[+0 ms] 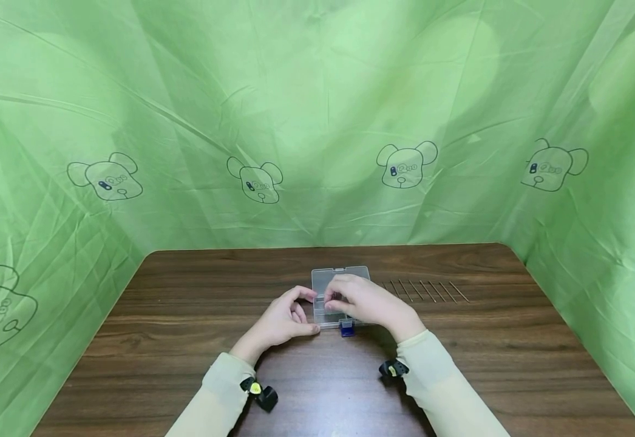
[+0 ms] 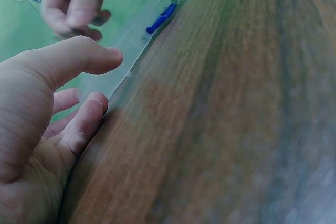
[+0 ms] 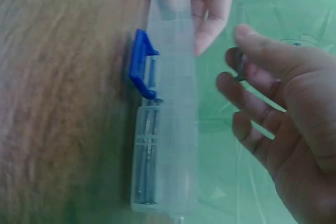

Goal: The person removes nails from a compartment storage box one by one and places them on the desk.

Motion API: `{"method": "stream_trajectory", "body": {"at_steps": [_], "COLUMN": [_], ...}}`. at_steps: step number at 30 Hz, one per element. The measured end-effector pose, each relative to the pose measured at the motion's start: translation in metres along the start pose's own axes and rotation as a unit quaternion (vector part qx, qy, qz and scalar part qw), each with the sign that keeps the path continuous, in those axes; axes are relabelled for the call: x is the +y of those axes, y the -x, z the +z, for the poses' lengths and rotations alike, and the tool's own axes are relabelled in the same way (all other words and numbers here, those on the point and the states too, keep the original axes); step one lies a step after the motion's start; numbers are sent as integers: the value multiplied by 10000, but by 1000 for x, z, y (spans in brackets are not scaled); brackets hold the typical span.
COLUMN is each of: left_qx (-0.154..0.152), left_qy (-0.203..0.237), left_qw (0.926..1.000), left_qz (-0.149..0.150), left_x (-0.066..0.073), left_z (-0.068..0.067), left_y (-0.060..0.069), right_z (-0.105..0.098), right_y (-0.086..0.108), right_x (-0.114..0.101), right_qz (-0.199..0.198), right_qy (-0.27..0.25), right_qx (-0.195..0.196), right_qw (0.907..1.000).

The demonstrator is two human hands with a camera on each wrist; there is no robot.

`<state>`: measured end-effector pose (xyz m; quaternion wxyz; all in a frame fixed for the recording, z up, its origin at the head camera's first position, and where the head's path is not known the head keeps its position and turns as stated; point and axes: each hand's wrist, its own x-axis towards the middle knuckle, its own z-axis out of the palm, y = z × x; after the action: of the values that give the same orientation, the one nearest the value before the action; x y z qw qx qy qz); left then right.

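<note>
A clear plastic compartment box (image 1: 331, 317) lies on the table with its lid (image 1: 322, 279) folded back and a blue latch (image 1: 347, 329) at the front. My left hand (image 1: 281, 318) holds the box's left end, thumb at the front corner and index finger farther back. Over the compartments, my right hand (image 1: 358, 297) pinches a thin metal piece (image 3: 240, 65) with a wider lower end; its exact kind is unclear. Through the box wall in the right wrist view, long slender metal pieces (image 3: 148, 156) show in one compartment.
Right of the box, several thin metal pieces (image 1: 429, 291) lie slanted in a row on the brown wooden table (image 1: 186, 328). Green cloth (image 1: 317, 121) with printed bear heads hangs behind the table and along both sides.
</note>
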<state>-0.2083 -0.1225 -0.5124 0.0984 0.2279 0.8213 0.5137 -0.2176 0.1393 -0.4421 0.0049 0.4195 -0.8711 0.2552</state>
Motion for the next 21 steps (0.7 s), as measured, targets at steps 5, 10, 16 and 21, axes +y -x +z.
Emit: {"method": "stream_trajectory", "body": {"at_steps": [5, 10, 16, 21], "left_qx": [5, 11, 28, 54], "left_qy": [5, -6, 42, 42], "left_qw": [10000, 10000, 10000, 10000], "left_qz": [12, 24, 12, 17], "left_x": [0, 0, 1, 0], "left_z": [0, 1, 1, 1], "left_y": [0, 0, 0, 0], "right_z": [-7, -12, -19, -24], "right_y": [2, 12, 27, 39], "right_x": [0, 7, 16, 19], "right_qz": [85, 227, 324, 633], "right_qy": [-384, -895, -1192, -1393], "right_qx": [275, 653, 996, 1099], "right_qw": [9988, 9936, 9873, 9821]}}
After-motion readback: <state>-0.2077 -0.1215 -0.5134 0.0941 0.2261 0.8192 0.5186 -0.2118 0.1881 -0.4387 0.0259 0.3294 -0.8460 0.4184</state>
